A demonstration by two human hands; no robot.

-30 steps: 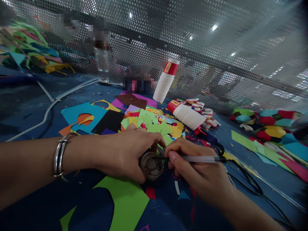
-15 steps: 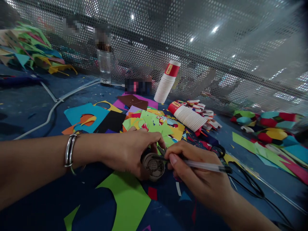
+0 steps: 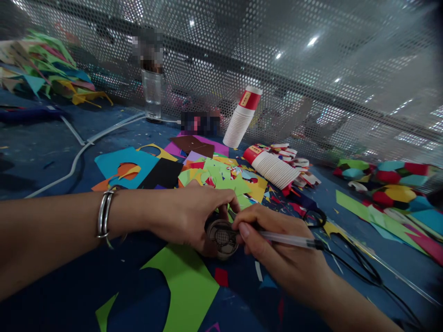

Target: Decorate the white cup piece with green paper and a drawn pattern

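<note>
A small round grey-brown piece (image 3: 222,239), with a dark line drawing and a gridded circle on its top face, is held between the thumb and fingers of my left hand (image 3: 190,214). I cannot tell what kind of thing it is. My right hand (image 3: 280,240) pinches a pen (image 3: 282,238) with a clear barrel and black end, its tip side at the upper right of the drawn face. Fingers cover the pen's point. Beneath my left hand lies a cut sheet of green paper (image 3: 188,290). A red paper scrap (image 3: 221,277) is just below the round piece.
Coloured paper scraps (image 3: 224,175) heap up beyond my hands. Two stacks of paper cups stand behind, one upright (image 3: 238,124), one lying down (image 3: 273,167). A glass of water (image 3: 152,97), a white cable (image 3: 74,161), a black cord (image 3: 360,263) and a perforated metal screen (image 3: 207,60) surround them.
The pen has shifted slightly left and its barrel lies a little differently over the drawn face. My left hand keeps its hold on the round piece. The whole view has drifted slightly.
</note>
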